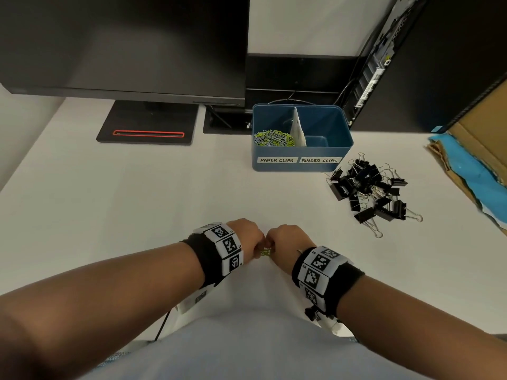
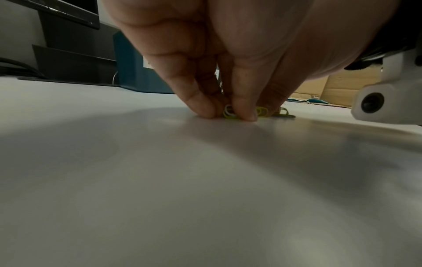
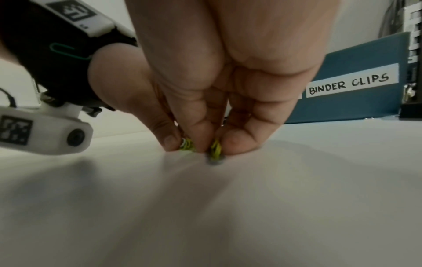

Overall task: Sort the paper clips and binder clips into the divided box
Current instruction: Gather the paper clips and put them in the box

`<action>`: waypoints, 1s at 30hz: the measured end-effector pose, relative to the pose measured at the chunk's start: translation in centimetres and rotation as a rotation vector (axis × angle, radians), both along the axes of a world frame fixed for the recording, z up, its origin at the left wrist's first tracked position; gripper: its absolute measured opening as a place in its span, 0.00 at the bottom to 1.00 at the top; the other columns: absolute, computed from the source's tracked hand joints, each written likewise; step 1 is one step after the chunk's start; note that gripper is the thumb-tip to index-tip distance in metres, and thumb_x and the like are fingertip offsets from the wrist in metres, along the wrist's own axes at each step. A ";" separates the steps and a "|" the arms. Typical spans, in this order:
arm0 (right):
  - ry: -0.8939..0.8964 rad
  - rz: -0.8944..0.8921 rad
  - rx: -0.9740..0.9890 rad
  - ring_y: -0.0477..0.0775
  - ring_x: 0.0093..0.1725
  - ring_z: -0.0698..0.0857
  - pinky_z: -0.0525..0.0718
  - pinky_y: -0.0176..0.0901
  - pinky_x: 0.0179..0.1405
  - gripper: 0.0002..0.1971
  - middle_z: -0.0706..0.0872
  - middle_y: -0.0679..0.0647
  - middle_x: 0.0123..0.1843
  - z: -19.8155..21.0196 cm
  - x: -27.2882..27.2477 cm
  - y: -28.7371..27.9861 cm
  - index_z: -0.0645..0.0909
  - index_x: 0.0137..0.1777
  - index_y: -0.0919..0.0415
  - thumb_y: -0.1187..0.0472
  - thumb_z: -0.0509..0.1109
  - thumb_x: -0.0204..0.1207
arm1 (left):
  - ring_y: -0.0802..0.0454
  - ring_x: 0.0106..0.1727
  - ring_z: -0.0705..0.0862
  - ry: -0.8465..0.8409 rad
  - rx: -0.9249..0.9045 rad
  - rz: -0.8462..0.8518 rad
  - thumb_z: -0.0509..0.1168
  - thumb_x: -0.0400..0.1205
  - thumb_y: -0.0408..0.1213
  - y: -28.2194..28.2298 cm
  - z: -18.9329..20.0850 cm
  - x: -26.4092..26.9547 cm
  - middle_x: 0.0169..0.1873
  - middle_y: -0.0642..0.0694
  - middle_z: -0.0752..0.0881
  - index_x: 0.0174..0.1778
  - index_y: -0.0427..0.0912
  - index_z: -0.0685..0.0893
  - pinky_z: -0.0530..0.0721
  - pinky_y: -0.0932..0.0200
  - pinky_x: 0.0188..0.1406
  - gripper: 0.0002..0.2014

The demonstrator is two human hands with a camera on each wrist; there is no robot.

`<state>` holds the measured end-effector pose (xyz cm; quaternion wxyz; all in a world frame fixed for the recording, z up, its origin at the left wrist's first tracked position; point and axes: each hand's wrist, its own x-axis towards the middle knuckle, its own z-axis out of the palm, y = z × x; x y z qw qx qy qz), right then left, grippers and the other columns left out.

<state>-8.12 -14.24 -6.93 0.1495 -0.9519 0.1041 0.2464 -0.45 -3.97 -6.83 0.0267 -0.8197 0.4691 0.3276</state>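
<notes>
Both hands meet near the table's front edge over a small bunch of yellow-green paper clips [image 1: 265,252]. My left hand [image 2: 227,115] pinches clips [image 2: 229,112] against the table top. My right hand [image 3: 217,150] pinches more yellow clips [image 3: 215,150] beside it, and the left hand's fingertips [image 3: 169,141] touch from the left. The blue divided box [image 1: 256,165] stands at the back, labelled PAPER CLIPS and BINDER CLIPS. Paper clips [image 1: 274,138] fill its left compartment. A pile of black binder clips [image 1: 370,190] lies right of the box.
A monitor and its stand [image 1: 148,127] are at the back left. A torn cardboard box [image 1: 482,160] sits at the right edge, a computer case [image 1: 378,64] behind the blue box. One green paper clip [image 3: 66,51] clings to the left wristband.
</notes>
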 end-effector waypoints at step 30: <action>0.047 -0.035 -0.116 0.60 0.61 0.81 0.78 0.44 0.54 0.14 0.80 0.60 0.62 0.3 -2.0 -0.9 0.81 0.60 0.62 0.60 0.59 0.81 | 0.45 0.60 0.81 -0.019 -0.052 0.074 0.59 0.84 0.40 0.9 0.4 1.5 0.59 0.41 0.83 0.59 0.40 0.83 0.76 0.57 0.55 0.13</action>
